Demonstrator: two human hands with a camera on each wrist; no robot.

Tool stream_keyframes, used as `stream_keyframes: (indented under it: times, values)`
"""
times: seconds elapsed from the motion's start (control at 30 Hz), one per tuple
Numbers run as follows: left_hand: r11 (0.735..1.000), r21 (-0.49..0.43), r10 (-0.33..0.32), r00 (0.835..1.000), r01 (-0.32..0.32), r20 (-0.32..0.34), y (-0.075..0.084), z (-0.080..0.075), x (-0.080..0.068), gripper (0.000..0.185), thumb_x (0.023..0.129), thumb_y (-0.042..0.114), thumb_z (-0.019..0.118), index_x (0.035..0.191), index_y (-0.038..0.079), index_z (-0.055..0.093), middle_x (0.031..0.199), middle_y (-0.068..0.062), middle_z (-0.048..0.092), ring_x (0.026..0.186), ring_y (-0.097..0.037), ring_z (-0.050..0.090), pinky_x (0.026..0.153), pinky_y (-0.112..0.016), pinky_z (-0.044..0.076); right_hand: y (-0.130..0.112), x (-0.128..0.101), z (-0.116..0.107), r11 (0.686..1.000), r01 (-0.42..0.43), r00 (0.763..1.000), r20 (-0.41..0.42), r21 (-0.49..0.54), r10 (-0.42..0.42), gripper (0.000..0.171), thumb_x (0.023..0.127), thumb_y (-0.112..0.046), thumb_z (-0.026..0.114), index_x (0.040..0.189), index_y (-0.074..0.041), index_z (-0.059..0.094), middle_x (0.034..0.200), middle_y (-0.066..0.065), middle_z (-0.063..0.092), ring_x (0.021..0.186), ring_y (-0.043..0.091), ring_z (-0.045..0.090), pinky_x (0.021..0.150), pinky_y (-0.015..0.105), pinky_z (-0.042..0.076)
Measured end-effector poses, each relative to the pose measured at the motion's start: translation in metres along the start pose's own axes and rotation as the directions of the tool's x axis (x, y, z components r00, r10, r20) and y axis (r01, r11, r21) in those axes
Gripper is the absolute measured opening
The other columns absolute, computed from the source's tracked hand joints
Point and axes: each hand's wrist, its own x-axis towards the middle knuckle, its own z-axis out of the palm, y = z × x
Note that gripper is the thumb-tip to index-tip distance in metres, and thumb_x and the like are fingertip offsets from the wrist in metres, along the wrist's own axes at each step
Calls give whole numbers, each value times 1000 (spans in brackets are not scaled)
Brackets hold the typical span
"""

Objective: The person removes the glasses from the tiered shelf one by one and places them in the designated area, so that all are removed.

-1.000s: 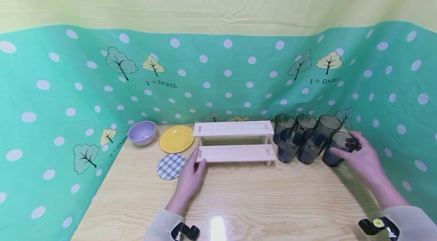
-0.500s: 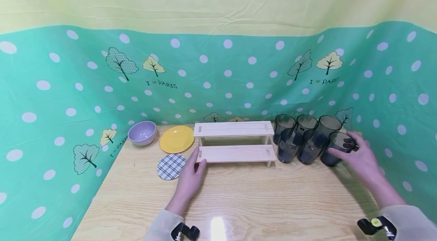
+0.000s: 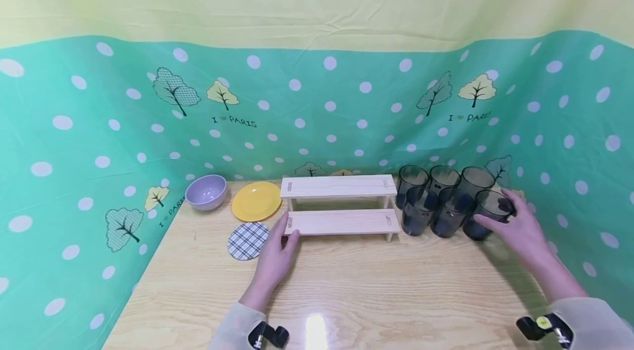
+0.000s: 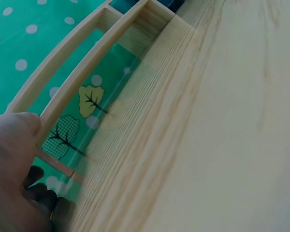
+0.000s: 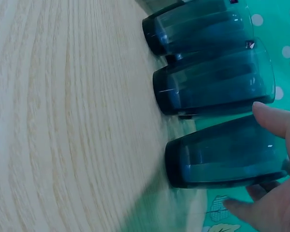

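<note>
At the right of the head view, my right hand (image 3: 527,237) holds a dark tinted drinking glass (image 3: 477,226) by its upper part, thumb on the near side and fingers beyond. That glass (image 5: 217,159) stands upright at the right end of the front row, close to the glass beside it (image 3: 452,215). My left hand (image 3: 274,262) grips the left end of a two-tier wooden shelf (image 3: 343,222) at its lower board. In the left wrist view, the thumb lies against the wood frame (image 4: 63,96), with the other fingers curled below, partly hidden.
More tinted glasses (image 3: 418,212) stand in two rows against the shelf's right end. Left of the shelf are a yellow plate (image 3: 256,201), a purple bowl (image 3: 206,192) and a checked round coaster (image 3: 247,241). A patterned cloth (image 3: 317,91) surrounds the wooden table (image 3: 366,284).
My right hand has shifted the front right glass slightly left, nearer its neighbour. The left hand has stayed at the shelf's end.
</note>
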Motion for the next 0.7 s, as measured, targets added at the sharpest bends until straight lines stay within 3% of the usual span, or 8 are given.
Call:
stream_keyframes:
  times: [0.27,0.4,0.7]
  values:
    - [998,63,16,1000,-16,4,5,-12,0,74,116,43,57,174,6,29,181,-19,21,166,-41,22,134,-61,18,-19,-10,1,992,105,989,-97,-75,-112,112,104,-42,80,176,-4,4,172,45,4,149,75,17,111,93,22]
    - [995,100,17,1000,-19,24,8,-18,-2,74,116,41,57,174,4,28,182,-20,18,167,-41,19,135,-61,17,-34,-16,3,972,189,965,-159,-139,-210,107,103,-33,83,174,3,12,172,45,11,153,70,18,117,88,21]
    - [975,199,90,995,-98,48,19,-30,-1,74,115,39,60,174,7,29,182,-18,19,166,-43,20,134,-63,19,-75,-28,25,912,351,912,-143,-213,-384,94,105,-27,80,173,2,22,173,39,23,156,64,21,121,85,21]
